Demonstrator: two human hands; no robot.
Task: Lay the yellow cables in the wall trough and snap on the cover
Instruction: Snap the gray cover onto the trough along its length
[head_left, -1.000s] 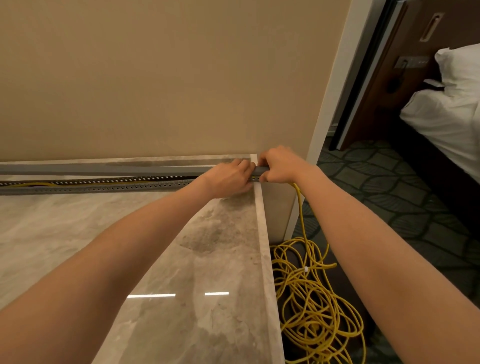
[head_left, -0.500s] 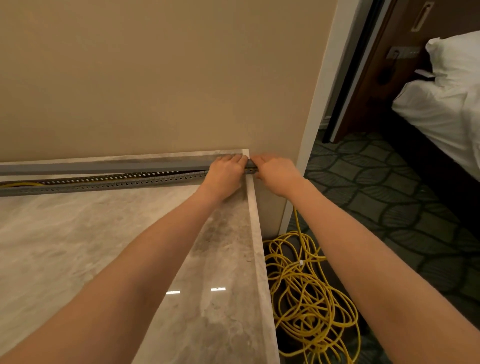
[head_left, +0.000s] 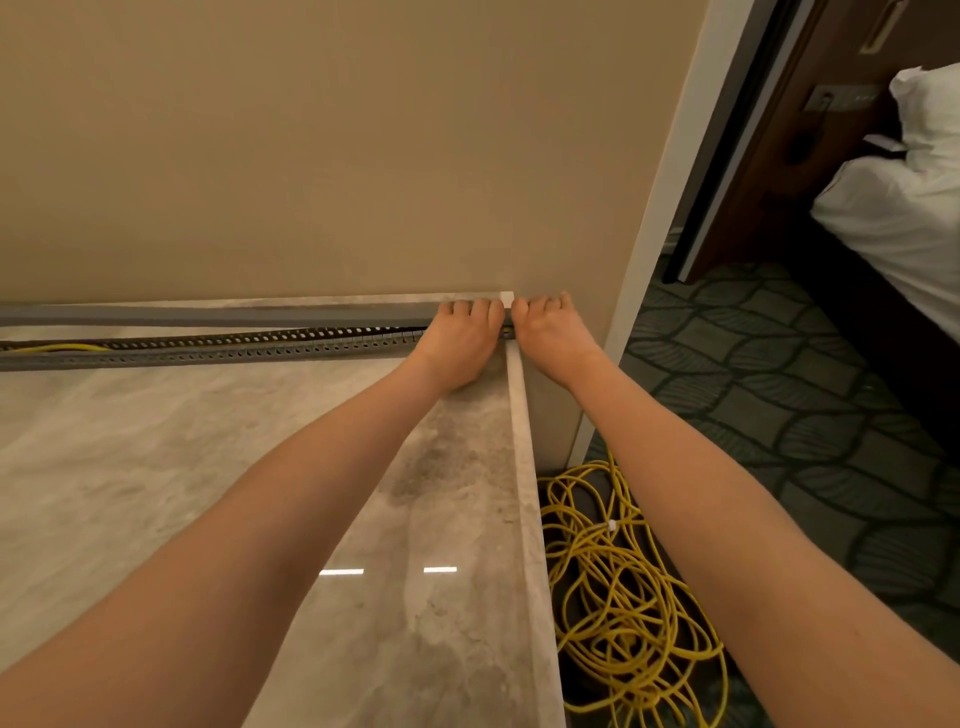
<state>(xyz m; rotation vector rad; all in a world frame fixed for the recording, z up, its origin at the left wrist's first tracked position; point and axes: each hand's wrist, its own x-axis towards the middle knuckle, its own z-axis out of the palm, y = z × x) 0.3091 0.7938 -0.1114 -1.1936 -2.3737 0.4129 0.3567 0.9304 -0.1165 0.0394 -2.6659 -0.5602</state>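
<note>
A grey slotted trough (head_left: 234, 345) lies along the foot of the beige wall on a marble counter. One yellow cable (head_left: 67, 347) shows inside it at the far left. The plain grey cover (head_left: 260, 315) runs just behind and above the trough, its right end under my fingers. My left hand (head_left: 462, 338) and my right hand (head_left: 545, 332) sit side by side at the trough's right end, fingers curled over the cover's end at the counter's corner. A loose coil of yellow cable (head_left: 623, 597) lies on the floor beside the counter.
The marble counter (head_left: 156, 467) ends in a raised edge strip (head_left: 524, 467) on the right. Beyond it are patterned carpet (head_left: 779, 389), a white wall corner post (head_left: 660, 208), a dark door frame and a bed with white linen (head_left: 893, 218).
Both hands have slid a little toward the wall and now lie with fingers over the cover's end. The cable strand that hung from my right hand is hidden.
</note>
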